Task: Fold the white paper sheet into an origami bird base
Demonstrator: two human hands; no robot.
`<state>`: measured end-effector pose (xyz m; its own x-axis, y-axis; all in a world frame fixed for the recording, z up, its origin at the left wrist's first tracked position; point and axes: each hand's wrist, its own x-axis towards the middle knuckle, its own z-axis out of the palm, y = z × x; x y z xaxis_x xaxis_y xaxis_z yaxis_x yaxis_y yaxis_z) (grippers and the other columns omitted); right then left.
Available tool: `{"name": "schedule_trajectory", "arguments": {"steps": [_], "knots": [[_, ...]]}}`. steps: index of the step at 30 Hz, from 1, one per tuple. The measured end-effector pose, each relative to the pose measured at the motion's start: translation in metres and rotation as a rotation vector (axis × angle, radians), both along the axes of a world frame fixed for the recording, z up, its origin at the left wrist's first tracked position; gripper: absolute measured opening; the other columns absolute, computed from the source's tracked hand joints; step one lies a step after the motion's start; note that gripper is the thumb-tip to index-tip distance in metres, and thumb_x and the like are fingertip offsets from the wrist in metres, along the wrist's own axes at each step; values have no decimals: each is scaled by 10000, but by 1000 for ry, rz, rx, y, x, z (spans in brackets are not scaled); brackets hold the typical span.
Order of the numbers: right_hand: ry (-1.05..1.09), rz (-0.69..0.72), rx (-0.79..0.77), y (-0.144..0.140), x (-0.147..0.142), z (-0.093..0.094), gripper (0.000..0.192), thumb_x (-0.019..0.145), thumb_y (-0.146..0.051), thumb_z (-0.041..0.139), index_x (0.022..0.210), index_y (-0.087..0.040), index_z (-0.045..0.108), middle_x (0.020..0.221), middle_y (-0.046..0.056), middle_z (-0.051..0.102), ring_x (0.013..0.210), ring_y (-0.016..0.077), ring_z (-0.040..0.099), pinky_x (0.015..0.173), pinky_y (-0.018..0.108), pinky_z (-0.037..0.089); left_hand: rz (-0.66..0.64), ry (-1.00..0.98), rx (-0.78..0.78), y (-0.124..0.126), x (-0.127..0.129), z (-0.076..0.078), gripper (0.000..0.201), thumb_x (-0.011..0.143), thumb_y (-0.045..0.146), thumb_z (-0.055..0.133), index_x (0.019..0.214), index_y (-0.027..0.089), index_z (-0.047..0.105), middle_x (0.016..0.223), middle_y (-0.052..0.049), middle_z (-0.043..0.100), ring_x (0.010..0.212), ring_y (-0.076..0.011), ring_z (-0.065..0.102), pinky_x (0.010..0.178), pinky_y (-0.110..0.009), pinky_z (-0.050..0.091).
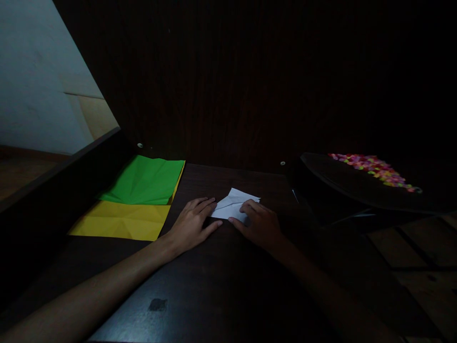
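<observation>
A folded white paper (233,204) lies on the dark wooden table (221,286), its near corners under my fingers. My left hand (193,224) rests flat beside the paper's left edge, fingertips touching it. My right hand (259,224) presses down on the paper's right part with fingers spread. Neither hand grips anything. The light is dim.
A green sheet (146,181) lies over a yellow sheet (123,219) at the table's back left. A dark wooden panel rises behind the table. To the right a dark round tray (342,186) carries several small colourful pieces (374,169). A pale wall shows at upper left.
</observation>
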<state>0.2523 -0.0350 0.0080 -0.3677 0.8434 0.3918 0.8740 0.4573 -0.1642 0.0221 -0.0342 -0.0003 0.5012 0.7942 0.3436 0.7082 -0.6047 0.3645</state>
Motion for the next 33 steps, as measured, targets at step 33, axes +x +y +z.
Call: {"name": "schedule_trajectory", "arguments": {"steps": [33], "knots": [[535, 311, -466, -5, -6, 27, 409, 989, -380, 399, 679, -187, 584, 683, 0, 584, 662, 146, 543, 657, 283, 414, -42, -764, -623, 2, 9, 17, 254, 870, 372, 605, 857, 151, 729, 775, -23, 709, 717, -170, 625, 687, -267, 479]]}}
